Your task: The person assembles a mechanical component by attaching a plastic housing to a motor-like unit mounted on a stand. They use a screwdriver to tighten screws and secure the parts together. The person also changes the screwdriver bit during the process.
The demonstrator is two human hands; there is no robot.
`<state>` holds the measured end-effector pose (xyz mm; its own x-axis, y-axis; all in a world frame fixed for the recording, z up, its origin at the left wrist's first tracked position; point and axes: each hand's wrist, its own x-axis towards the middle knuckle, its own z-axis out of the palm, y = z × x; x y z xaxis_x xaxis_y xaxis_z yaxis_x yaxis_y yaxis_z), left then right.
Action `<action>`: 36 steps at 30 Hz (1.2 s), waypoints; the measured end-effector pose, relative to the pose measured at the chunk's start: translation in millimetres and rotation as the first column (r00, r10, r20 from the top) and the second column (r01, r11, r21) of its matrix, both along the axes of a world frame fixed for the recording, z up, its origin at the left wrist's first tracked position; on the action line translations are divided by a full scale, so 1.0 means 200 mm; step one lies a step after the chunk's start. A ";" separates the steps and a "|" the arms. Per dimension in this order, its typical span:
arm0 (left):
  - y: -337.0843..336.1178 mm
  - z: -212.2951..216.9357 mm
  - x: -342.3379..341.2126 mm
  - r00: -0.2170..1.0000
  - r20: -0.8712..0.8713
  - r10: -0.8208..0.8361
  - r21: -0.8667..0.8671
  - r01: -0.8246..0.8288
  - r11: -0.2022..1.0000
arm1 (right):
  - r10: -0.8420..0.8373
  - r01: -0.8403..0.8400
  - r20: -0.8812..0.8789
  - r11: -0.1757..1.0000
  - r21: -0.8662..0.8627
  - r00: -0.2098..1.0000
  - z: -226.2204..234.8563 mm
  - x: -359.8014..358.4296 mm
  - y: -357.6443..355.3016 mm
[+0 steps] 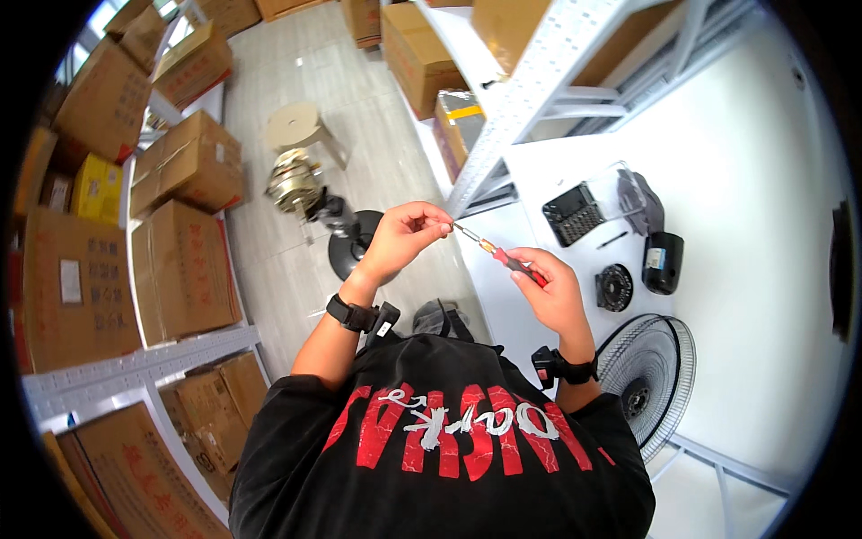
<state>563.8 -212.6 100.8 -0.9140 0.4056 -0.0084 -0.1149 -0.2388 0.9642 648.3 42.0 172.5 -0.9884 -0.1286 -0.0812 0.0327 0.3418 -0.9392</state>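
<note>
In front of my chest I hold a screwdriver with a red and black handle and a metal shaft. My right hand is closed round its handle. The thumb and fingers of my left hand pinch at the tip of the shaft; whether a bit or a screw sits there is too small to tell. Beyond my left hand stands a fan's upright with its bare motor on top and a round black base on the floor.
On the white shelf to my right lie a bit case, a black cylindrical cover, a small round black part and a fan grille. A beige stool stands ahead. Shelves with cardboard boxes line the left.
</note>
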 end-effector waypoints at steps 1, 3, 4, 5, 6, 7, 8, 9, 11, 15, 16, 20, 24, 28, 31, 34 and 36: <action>-0.11 0.02 0.06 1.000 -0.010 0.023 -0.004 -0.023 1.000 | 0.034 -0.034 0.004 0.999 -0.026 0.999 0.01 0.03 -0.09; -0.34 0.06 0.18 0.997 -0.021 0.068 0.006 -0.068 0.998 | 0.107 -0.107 0.001 0.994 -0.037 0.994 0.01 0.08 -0.28; -0.47 0.08 0.25 0.997 -0.007 0.078 0.016 -0.078 0.997 | 0.144 -0.144 -0.003 0.989 -0.042 0.990 0.02 0.11 -0.39; -0.59 0.09 0.33 0.993 -0.005 0.118 0.028 -0.118 0.993 | 0.176 -0.175 0.041 0.984 -0.028 0.984 0.05 0.15 -0.51; -0.71 0.09 0.39 0.988 -0.003 0.156 0.044 -0.155 0.987 | 0.196 -0.196 0.010 0.979 -0.049 0.980 0.05 0.18 -0.64; -0.82 0.09 0.45 0.984 -0.009 0.177 0.071 -0.176 0.982 | 0.218 -0.218 -0.010 0.973 -0.073 0.976 0.04 0.21 -0.75; -0.93 0.09 0.51 0.980 -0.016 0.200 0.098 -0.197 0.975 | 0.241 -0.243 -0.029 0.965 -0.097 0.970 0.04 0.25 -0.86; -1.04 0.09 0.57 0.973 -0.029 0.229 0.136 -0.223 0.965 | 0.264 -0.266 -0.030 0.958 -0.108 0.964 0.05 0.29 -0.98; -1.24 0.13 0.71 0.960 0.016 0.281 0.246 -0.276 0.929 | 0.315 -0.317 -0.033 0.938 -0.143 0.948 0.08 0.34 -1.20; -1.60 0.19 0.91 0.941 0.054 0.334 0.368 -0.330 0.869 | 0.443 -0.450 -0.094 0.890 -0.077 0.892 0.15 0.39 -1.56; -1.67 0.21 0.95 0.938 0.056 0.342 0.393 -0.336 0.856 | 0.460 -0.469 -0.111 0.878 -0.090 0.881 0.16 0.39 -1.65; -1.91 0.23 1.00 0.899 0.081 0.430 0.433 -0.420 0.797 | 0.512 -0.528 -0.139 0.839 -0.132 0.848 0.18 0.35 -1.91; -2.09 0.23 0.94 0.868 0.053 0.494 0.376 -0.476 0.795 | 0.535 -0.559 -0.175 0.818 -0.140 0.827 0.15 0.24 -2.11; -2.28 0.23 0.77 0.866 0.001 0.500 0.302 -0.477 0.825 | 0.522 -0.546 -0.168 0.821 -0.167 0.836 0.09 0.07 -2.27; -2.40 0.24 0.56 0.887 -0.057 0.459 0.198 -0.441 0.875 | 0.503 -0.516 -0.120 0.845 -0.137 0.856 0.07 -0.10 -2.36; -2.49 0.28 0.31 0.917 -0.089 0.388 0.094 -0.380 0.920 | 0.468 -0.484 -0.131 0.863 -0.148 0.874 0.04 -0.29 -2.41; -2.53 0.30 0.15 0.935 -0.078 0.346 0.078 -0.340 0.937 | 0.442 -0.445 -0.062 0.875 -0.193 0.895 0.06 -0.37 -2.44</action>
